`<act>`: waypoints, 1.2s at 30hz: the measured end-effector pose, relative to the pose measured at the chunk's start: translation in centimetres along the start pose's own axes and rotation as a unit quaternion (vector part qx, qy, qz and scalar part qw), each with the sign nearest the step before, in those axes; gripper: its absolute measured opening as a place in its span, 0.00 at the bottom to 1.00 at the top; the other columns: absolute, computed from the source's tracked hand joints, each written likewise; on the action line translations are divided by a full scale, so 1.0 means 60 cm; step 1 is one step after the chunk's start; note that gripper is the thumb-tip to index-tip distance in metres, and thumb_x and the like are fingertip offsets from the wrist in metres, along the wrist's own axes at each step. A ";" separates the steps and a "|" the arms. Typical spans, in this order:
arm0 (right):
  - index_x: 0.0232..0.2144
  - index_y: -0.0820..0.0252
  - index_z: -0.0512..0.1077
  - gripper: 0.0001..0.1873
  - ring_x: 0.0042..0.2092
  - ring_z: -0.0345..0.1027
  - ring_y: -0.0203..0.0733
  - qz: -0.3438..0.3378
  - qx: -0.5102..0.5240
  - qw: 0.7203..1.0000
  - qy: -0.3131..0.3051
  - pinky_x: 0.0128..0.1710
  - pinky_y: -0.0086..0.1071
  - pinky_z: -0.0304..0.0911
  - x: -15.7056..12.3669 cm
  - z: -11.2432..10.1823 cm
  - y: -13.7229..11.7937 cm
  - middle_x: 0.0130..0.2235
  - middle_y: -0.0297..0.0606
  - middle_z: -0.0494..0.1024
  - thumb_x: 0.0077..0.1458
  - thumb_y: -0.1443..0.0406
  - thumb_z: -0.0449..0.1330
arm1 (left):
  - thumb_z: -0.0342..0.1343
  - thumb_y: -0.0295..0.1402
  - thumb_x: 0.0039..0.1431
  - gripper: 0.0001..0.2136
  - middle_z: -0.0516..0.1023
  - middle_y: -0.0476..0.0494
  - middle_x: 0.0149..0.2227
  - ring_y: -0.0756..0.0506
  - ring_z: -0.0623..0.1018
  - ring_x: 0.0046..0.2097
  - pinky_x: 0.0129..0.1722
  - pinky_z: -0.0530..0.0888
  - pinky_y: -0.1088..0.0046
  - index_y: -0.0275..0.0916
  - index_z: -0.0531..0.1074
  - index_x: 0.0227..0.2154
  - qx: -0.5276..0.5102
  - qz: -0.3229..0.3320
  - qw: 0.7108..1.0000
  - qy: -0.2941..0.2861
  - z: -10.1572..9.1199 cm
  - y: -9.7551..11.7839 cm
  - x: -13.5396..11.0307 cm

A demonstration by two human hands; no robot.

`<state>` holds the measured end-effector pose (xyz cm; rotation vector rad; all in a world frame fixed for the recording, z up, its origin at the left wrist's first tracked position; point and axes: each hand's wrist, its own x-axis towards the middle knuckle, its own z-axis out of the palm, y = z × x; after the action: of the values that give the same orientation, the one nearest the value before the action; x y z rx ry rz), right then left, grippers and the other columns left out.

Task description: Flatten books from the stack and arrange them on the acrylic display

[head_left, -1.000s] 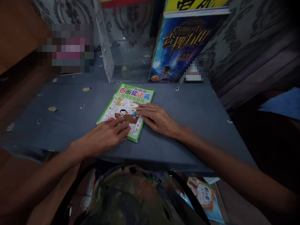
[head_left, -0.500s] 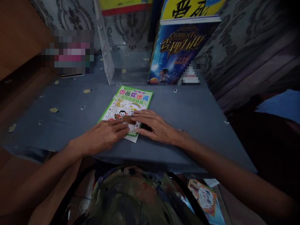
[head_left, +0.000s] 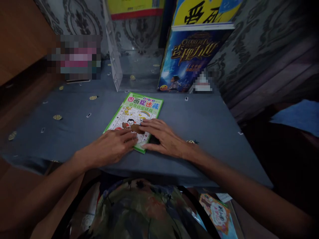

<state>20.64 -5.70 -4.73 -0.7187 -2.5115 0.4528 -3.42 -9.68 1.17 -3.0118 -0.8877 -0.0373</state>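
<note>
A thin green children's activity book point(head_left: 139, 111) lies flat on the blue cloth-covered table point(head_left: 74, 129). My left hand point(head_left: 112, 147) rests palm down on the book's near left part, fingers stretched flat. My right hand point(head_left: 163, 137) lies on the near right corner, fingers spread, thumb at the book's near edge. Neither hand grips anything.
A clear acrylic stand point(head_left: 124, 63) and a tall blue picture book point(head_left: 189, 56) stand upright at the back of the table. Blurred objects point(head_left: 77, 56) sit at the back left. A bag point(head_left: 144, 212) is on my lap, and more booklets point(head_left: 216, 212) lie on the floor at the right.
My right hand slid from the book's right side toward its near corner. A white page edge showed under the cover half a second ago and is now covered again.
</note>
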 end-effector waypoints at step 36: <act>0.68 0.59 0.55 0.49 0.70 0.41 0.66 0.178 -0.144 0.973 -0.020 0.64 0.66 0.48 0.008 -0.014 0.068 0.69 0.59 0.51 0.54 0.37 0.55 | 0.47 0.37 0.67 0.20 0.69 0.29 0.61 0.35 0.66 0.64 0.64 0.61 0.49 0.33 0.66 0.57 -0.141 -0.256 0.936 0.197 0.104 -0.180 0.094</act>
<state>22.37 -2.00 -5.61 -1.2947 -2.5162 0.2219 -4.42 2.51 -4.99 -2.7289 -1.6860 -0.7970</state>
